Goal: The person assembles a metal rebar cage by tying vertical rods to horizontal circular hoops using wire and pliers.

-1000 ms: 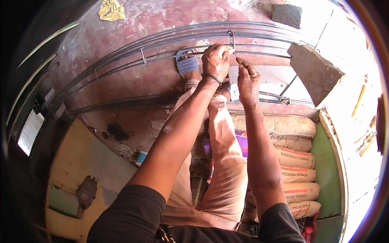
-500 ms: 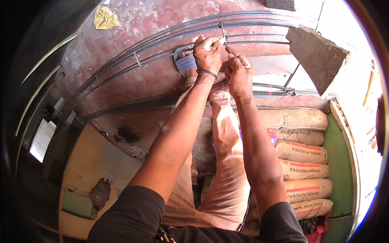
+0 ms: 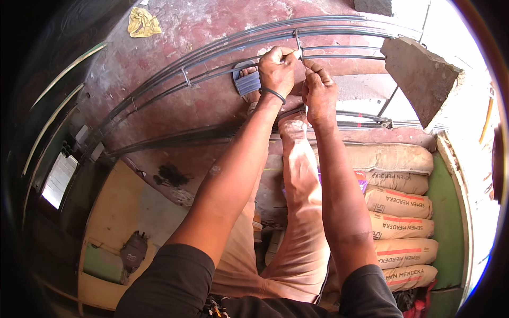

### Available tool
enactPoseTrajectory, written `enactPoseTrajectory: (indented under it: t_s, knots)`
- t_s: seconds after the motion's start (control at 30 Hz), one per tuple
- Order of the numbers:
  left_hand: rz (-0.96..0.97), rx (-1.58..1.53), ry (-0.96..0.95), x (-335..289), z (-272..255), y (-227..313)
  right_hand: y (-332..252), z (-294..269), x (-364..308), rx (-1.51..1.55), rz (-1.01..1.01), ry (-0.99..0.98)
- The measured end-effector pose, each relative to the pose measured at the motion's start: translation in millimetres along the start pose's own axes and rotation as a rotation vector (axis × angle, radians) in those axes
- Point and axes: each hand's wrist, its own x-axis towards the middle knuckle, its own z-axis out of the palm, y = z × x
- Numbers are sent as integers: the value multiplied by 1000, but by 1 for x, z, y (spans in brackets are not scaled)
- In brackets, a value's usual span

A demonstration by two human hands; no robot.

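Note:
Both hands are at the long steel bars, beside a metal stirrup that crosses them. My left hand is closed in a fist, its thumb and forefinger pinched against the near bar. Just right of it, my right hand has its fingers bent together, fingertips at the foot of the stirrup. Whatever either hand pinches is too small or hidden to name. Another stirrup sits further left along the bars. A black band circles my left wrist.
A rough concrete block rests at the bars' right end. Stacked cement sacks lie at the right. My foot in a blue-strapped sandal is beneath the bars. A yellow cloth and a dark glove lie to the left.
The whole view has shifted slightly, so the bars, block and sacks appear a little further right. Both hands stay at the same stirrup, still closed.

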Motion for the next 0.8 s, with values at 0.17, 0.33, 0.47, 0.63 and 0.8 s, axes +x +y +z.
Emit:
enactPoseTrajectory:
  t_s: [0.17, 0.33, 0.47, 0.63, 0.8]
  knots:
    - [92, 95, 74, -1, 4, 2, -3, 4, -7, 40, 0, 3]
    - [165, 123, 178, 1, 5, -2, -6, 3, -13, -9, 45, -44]
    - [223, 53, 221, -5, 6, -6, -7, 3, -11, -11, 58, -31]
    - [435, 262, 117, -7, -6, -9, -3, 4, -14, -15, 73, -10]
    - [727, 457, 61, -10, -9, -15, 6, 3, -14, 36, -10, -42]
